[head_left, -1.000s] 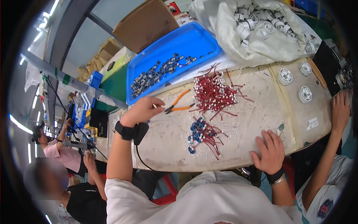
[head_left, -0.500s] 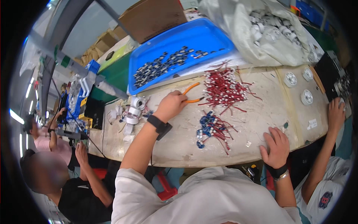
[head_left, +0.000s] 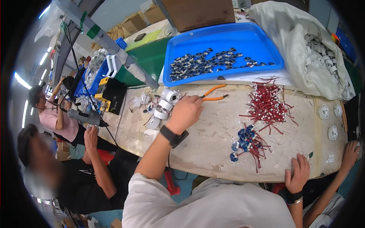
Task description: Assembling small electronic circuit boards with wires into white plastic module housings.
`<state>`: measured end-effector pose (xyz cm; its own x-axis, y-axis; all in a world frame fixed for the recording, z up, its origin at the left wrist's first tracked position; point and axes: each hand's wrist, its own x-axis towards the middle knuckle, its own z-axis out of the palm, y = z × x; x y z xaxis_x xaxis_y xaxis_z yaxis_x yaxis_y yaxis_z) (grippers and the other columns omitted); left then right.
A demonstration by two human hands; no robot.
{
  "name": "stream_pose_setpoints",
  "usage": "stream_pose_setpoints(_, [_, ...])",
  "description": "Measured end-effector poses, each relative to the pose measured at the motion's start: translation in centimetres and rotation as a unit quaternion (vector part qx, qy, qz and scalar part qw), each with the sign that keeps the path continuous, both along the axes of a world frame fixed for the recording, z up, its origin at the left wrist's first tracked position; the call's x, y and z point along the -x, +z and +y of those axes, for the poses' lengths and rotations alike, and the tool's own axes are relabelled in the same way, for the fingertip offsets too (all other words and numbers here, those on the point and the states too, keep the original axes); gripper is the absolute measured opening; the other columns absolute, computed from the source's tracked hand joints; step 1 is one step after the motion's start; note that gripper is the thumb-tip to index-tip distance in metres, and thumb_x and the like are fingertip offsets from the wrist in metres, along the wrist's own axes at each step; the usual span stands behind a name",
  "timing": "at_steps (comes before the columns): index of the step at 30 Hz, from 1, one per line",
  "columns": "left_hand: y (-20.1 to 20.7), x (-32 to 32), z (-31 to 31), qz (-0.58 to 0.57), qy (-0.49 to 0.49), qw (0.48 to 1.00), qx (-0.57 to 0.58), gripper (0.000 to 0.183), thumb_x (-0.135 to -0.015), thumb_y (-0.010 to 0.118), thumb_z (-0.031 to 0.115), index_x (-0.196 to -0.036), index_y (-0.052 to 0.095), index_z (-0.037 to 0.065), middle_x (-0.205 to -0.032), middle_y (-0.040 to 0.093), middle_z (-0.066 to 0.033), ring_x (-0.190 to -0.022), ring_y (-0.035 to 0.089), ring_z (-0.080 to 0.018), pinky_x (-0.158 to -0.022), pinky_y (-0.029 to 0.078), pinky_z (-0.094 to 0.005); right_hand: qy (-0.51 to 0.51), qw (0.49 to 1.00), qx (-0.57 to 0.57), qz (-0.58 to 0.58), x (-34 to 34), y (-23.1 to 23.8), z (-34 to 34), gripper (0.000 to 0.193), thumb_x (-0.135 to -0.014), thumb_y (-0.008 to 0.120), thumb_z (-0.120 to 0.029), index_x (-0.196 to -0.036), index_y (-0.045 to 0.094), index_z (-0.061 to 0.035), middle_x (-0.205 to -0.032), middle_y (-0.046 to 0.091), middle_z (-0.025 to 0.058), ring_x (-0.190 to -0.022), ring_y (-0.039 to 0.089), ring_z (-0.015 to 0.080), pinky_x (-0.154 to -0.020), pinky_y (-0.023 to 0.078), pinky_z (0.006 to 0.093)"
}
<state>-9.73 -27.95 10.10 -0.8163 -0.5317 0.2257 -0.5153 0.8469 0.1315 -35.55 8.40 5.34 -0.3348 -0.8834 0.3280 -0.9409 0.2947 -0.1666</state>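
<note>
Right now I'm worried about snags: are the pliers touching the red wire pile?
Apart. The head view shows table surface between the pliers, handles included, and the red wire pile.

Assembly workshop, likely factory floor: long counter (head_left: 209,146) with heaped red wires (head_left: 268,106), pliers (head_left: 215,89), blue tray (head_left: 228,38) of small parts; big sack (head_left: 279,26) of white housings; 2 co-workers (head_left: 81,182) alongside; strip lights (head_left: 23,84) overhead; cardboard boxes (head_left: 135,23) behind.

Centre: bare left hand (head_left: 186,113) at orange-handled pliers (head_left: 214,98), grip unclear. Lower right: bare right hand (head_left: 298,174) resting on beige worktop (head_left: 201,152) edge. Right of centre: piled red wires with white connectors (head_left: 267,103). Top centre: blue plastic tray (head_left: 232,37).
</note>
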Motion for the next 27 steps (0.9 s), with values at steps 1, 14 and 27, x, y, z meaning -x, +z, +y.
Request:
stream_pose_setpoints(1, [0.0, -0.8, 0.7, 0.034, 0.008, 0.999, -0.003, 0.019, -0.074, 0.06, 0.013, -0.09, 0.058, 0.002, -0.091, 0.058, -0.0129, -0.084, 0.055, -0.0315, -0.07, 0.046, -0.0371, -0.006, 1.0, -0.008, -0.001, -0.1, 0.0, 0.1, 0.038, -0.07, 0.054, -0.027, -0.098, 0.054, -0.0016, -0.112, 0.048, 0.0184, -0.106, 0.043, 0.0375, -0.088, 0.033, 0.0459])
stream_pose_setpoints(14, [1.3, 1.4, 12.4, 0.107, -0.108, 0.966, -0.211, 0.032, -0.067, 0.068, 0.009, -0.097, 0.058, 0.001, -0.094, 0.058, -0.0148, -0.087, 0.056, -0.031, -0.074, 0.045, -0.0328, 0.037, 0.963, 0.098, -0.249, -3.5, 3.7, -3.5, 0.023, -0.066, 0.065, -0.01, -0.088, 0.059, -0.0045, -0.102, 0.053, 0.0125, -0.092, 0.05, 0.0295, -0.08, 0.04, 0.0354])
stream_pose_setpoints(27, [-2.0, 2.6, 14.2, 0.06, -0.097, 0.963, -0.245, 0.032, -0.07, 0.065, 0.01, -0.099, 0.054, 0.002, -0.086, 0.052, -0.0126, -0.068, 0.054, -0.0283, -0.06, 0.045, -0.0342, 0.172, 0.98, -0.037, -0.095, -6.1, 3.4, -9.1, 0.035, -0.066, 0.065, -0.018, -0.099, 0.056, -0.011, -0.11, 0.047, 0.0086, -0.097, 0.044, 0.025, -0.081, 0.036, 0.0372])
